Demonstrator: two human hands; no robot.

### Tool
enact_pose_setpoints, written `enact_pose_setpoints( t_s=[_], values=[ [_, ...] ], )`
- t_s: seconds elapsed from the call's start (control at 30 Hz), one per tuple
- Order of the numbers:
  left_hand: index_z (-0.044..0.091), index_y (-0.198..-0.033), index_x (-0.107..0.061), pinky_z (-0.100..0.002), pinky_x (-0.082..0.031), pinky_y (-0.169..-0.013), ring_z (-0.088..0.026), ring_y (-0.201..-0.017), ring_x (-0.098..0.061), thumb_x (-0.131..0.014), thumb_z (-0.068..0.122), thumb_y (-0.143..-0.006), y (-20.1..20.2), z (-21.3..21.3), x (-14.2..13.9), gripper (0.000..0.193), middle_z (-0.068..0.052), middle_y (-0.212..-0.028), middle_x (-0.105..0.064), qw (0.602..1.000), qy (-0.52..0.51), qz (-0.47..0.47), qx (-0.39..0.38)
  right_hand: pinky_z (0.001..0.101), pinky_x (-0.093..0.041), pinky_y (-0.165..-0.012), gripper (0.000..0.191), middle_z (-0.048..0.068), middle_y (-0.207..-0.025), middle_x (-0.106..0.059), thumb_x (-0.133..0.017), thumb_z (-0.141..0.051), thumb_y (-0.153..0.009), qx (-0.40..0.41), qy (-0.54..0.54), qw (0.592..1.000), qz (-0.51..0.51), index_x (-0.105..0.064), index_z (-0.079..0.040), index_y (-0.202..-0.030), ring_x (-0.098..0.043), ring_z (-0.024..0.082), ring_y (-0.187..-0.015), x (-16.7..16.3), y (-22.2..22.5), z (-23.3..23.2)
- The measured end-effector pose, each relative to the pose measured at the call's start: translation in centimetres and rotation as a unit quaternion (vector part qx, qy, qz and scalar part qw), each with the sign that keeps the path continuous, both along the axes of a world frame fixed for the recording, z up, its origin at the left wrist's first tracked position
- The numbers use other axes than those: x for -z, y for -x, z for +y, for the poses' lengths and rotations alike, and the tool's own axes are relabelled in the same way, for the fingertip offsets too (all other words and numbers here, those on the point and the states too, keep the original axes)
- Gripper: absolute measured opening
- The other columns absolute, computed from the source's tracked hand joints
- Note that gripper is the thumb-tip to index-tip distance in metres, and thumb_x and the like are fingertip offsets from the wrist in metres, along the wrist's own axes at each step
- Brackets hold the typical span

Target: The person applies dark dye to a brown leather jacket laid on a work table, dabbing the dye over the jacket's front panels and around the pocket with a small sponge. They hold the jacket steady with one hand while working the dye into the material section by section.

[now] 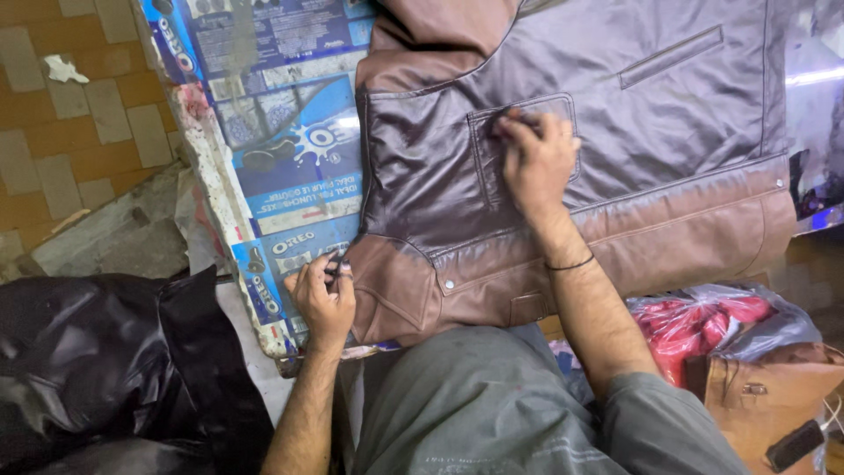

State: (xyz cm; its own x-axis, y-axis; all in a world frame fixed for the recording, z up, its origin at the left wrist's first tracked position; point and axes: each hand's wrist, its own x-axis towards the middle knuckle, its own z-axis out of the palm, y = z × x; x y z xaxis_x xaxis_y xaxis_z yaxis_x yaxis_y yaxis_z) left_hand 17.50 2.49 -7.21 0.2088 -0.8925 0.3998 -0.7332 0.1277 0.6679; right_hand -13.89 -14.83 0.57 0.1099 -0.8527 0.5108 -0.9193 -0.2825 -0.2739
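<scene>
A brown leather jacket [580, 149] is lying spread flat across the tabletop [264, 185], taking up most of the middle and right of the view, with its hem nearest the person. The right hand [536, 158] is resting on the jacket's chest pocket, fingers curled down and pressing on the leather; whether anything is held under the fingertips cannot be told. The left hand [323, 295] is sitting at the jacket's lower left corner, at the tabletop's near edge, its fingers pinched closed around a small dark thing too small to make out. The tabletop is showing to the left of the jacket as a strip covered with flattened blue and white snack packaging [294, 158], rectangular panels laid side by side, worn and stained at the left edge. Beyond that edge a tiled floor [70, 114] is lying open, with a scrap of white paper [63, 69] on it. A black plastic bag [114, 352] is crowding the lower left, just beside the left forearm. At the lower right, a clear bag of red material [712, 321] and a tan leather bag [774, 396] are sitting close against the right arm.
</scene>
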Motion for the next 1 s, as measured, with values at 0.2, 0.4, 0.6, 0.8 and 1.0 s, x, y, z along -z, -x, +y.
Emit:
enact_pose_setpoints(
  t_s=[0.2,0.4,0.6,0.8,1.0],
  values=[
    [0.006,-0.115,-0.063,-0.040,-0.039,-0.086,-0.021,-0.075,-0.060,-0.075,0.009,-0.089,-0.1,0.2,0.1,0.029,-0.003,-0.088,-0.066,1.000,-0.004,-0.002,0.001,0.0436,-0.040,-0.087,0.024,0.002,-0.117,-0.065,-0.077,-0.011,-0.087,-0.146,0.051,0.986,0.054,-0.079,-0.022,-0.109,-0.057,0.028,-0.104,0.0,-0.5,-1.3],
    [0.006,-0.115,-0.063,-0.041,-0.039,-0.087,-0.021,-0.076,-0.061,-0.074,0.010,-0.090,0.0,0.2,0.3,0.028,-0.002,-0.087,-0.067,1.000,0.003,-0.006,0.002,0.0430,-0.041,-0.089,0.026,0.002,-0.118,-0.066,-0.072,-0.007,-0.088,-0.119,0.003,0.993,0.025,-0.079,-0.020,-0.110,-0.058,0.029,-0.108,-0.7,-0.2,-2.1],
    [0.006,-0.116,-0.064,-0.040,-0.039,-0.086,-0.021,-0.076,-0.060,-0.074,0.009,-0.090,0.0,0.4,0.0,0.029,-0.002,-0.087,-0.066,1.000,-0.007,0.002,0.001,0.0461,-0.039,-0.083,0.020,-0.002,-0.116,-0.067,-0.076,-0.015,-0.093,-0.053,-0.014,0.998,0.036,-0.079,-0.020,-0.111,-0.057,0.029,-0.101,-1.5,0.5,0.0],
    [0.006,-0.117,-0.064,-0.040,-0.039,-0.085,-0.022,-0.075,-0.058,-0.074,0.008,-0.090,0.1,0.3,0.0,0.029,-0.003,-0.087,-0.065,1.000,-0.002,0.003,0.000,0.0456,-0.040,-0.082,0.028,0.000,-0.110,-0.065,-0.076,-0.013,-0.087,-0.023,-0.039,0.994,0.101,-0.081,-0.025,-0.112,-0.056,0.030,-0.099,-1.8,1.7,3.8],
    [0.006,-0.118,-0.064,-0.040,-0.039,-0.085,-0.022,-0.076,-0.058,-0.075,0.009,-0.089,0.1,0.4,0.4,0.031,-0.003,-0.088,-0.066,1.000,0.003,0.000,0.001,0.0463,-0.041,-0.083,0.023,-0.004,-0.116,-0.067,-0.075,-0.011,-0.087,-0.011,-0.059,0.997,0.054,-0.078,-0.026,-0.105,-0.057,0.027,-0.102,-1.1,2.1,7.6]
  ],
)
